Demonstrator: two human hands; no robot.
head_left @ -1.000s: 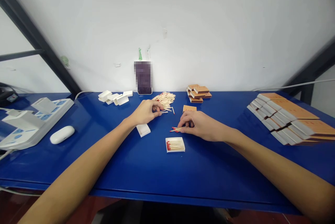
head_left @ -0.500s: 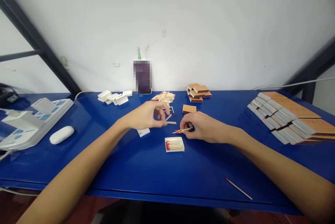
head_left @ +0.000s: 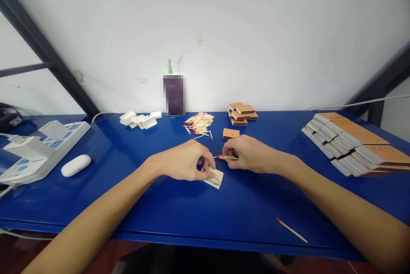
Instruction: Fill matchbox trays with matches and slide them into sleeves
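Note:
My left hand (head_left: 187,159) reaches down to a small white matchbox tray (head_left: 217,184), its thumb and fingertips pinched on matches there. Pale sticks (head_left: 215,175) lie in the tray, and the fingers cover its left part. Just to the right, my right hand (head_left: 245,153) is closed around a few matches (head_left: 227,157), whose red heads point left. An orange matchbox sleeve (head_left: 231,133) lies right behind that hand. Farther back is a loose pile of red-headed matches (head_left: 200,123).
White empty trays (head_left: 141,119) and stacked orange sleeves (head_left: 242,114) sit by the wall, with a blurred phone-like object (head_left: 174,94) between. Filled-looking boxes (head_left: 352,144) are stacked at right. A white earbud case (head_left: 76,165), a power strip (head_left: 48,154) and a single match (head_left: 291,230) lie about.
My left hand has come down and nearer, bringing matches to the tray, which now sits tilted round. My right hand has barely moved and keeps its matches.

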